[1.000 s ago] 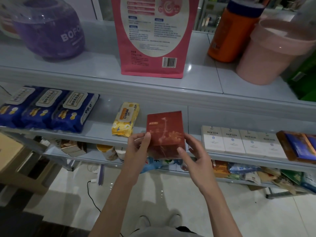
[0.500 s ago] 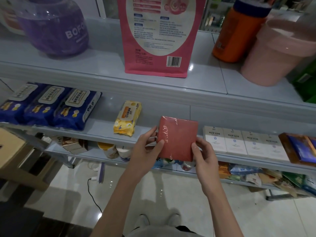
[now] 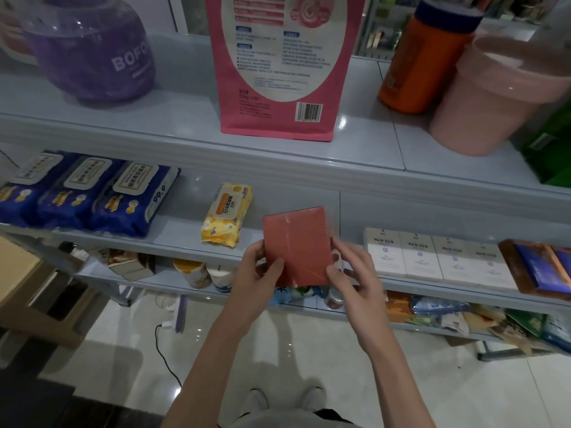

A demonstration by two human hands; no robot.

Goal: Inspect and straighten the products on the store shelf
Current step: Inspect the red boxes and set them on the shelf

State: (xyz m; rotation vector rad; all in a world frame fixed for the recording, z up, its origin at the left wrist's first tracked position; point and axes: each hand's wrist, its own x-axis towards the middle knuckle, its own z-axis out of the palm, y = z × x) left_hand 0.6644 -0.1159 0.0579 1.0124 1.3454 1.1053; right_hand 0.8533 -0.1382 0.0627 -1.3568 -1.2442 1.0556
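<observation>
Both hands grip the red box (image 3: pixel 296 246), left hand (image 3: pixel 259 273) on its left edge and right hand (image 3: pixel 352 270) on its right, holding it upright, long axis vertical, just before the shelf (image 3: pixel 185 233), right of the yellow pack (image 3: pixel 226 213).

A shop, tiered grey shelves (image 3: pixel 278 168) stocked with packaged goods, row of blue wipes packs (image 3: pixel 92 196), matching white boxes (image 3: pixel 432 257) side by side, pink bag (image 3: pixel 278 72) with barcode (image 3: pixel 309 111), tiled floor (image 3: pixel 309 350)
</observation>
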